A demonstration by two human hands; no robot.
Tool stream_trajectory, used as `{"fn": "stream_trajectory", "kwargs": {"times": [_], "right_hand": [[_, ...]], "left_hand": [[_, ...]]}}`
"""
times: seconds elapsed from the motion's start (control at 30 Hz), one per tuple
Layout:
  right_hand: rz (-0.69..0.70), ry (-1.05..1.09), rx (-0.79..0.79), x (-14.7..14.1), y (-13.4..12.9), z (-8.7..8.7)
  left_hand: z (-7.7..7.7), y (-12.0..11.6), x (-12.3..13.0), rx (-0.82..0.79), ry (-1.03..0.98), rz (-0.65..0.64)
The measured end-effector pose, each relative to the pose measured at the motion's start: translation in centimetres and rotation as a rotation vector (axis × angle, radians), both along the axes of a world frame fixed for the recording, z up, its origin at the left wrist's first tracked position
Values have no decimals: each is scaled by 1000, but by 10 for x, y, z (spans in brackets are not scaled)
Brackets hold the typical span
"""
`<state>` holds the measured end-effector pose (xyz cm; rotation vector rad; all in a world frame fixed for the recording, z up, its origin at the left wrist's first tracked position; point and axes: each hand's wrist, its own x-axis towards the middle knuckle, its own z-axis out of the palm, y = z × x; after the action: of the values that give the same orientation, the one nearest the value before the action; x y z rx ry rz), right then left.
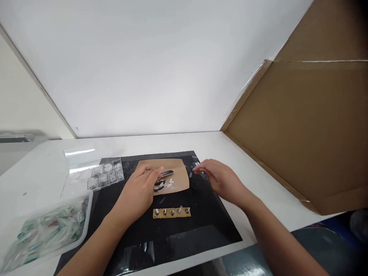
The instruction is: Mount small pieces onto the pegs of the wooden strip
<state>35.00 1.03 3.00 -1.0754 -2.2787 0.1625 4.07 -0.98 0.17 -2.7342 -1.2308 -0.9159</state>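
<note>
My left hand [140, 191] is closed over a tan board [179, 168], its fingers curled round a slim, shiny metal tool [166, 173] that points right. The tool's near end is hidden under the fingers. Beside it lie small white clippings [170, 183]. My right hand [220, 178] hovers past the board's right edge with fingertips pinched together; what they hold, if anything, does not show. Near those fingertips are a small clear nail tip [190, 174] and several white dots [197, 164]. In front of the board is a yellowish strip [168, 216] with several upright pegs bearing pale pieces.
A black mat [201, 226] covers the table [161, 142]. At left, an open clear compartment box [105, 174] holds nail tips. Closer stands a translucent tub [88, 218] of clear, greenish packets. A cardboard panel [304, 126] borders the right side; a white wall [149, 76] rises behind.
</note>
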Motion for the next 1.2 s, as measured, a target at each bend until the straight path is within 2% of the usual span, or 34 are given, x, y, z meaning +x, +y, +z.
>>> {"fn": "stream_trajectory", "kwargs": {"times": [0.07,0.13,0.23,0.37,0.53,1.03,1.2], "right_hand": [[50,-91,-54,5,28,5],[95,-137,-108,9,49,3],[174,-101,-220,12,63,-8],[145,-100,-401,15,60,-21],[146,-76,-515,13,57,-23],[81,-70,-466,14,49,-28],[60,-18,-454,16,50,-28]], "left_hand": [[0,0,0,-18,43,1],[0,-1,1,-19,72,4],[0,-1,2,-2,92,32],[-2,0,3,10,109,112],[-5,3,1,-36,82,151],[-7,6,-2,-234,62,244],[-5,6,-2,-221,28,278]]}}
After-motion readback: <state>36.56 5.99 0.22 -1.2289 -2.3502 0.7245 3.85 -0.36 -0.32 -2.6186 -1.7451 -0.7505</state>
